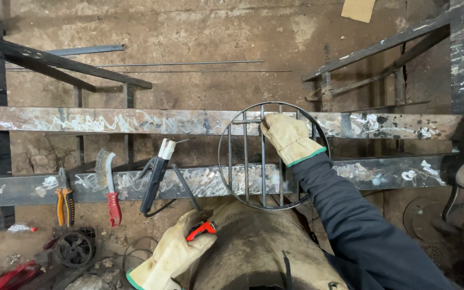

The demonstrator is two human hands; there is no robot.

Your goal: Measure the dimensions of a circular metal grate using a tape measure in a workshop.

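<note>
Two gloved hands at work: our right hand clamps the top of a round wire grate lying across two paint-spattered steel bars, while our left hand grips a red-handled tool, its head hidden. A tan cardboard scrap sits cut off at the top edge.

Only package-like thing was a flat tan cardboard piece, roughly rectangular, lying on the dirt floor at the top edge of view, right of centre, partly cut off by the frame. No labels, signs or screens were seen elsewhere.
</note>
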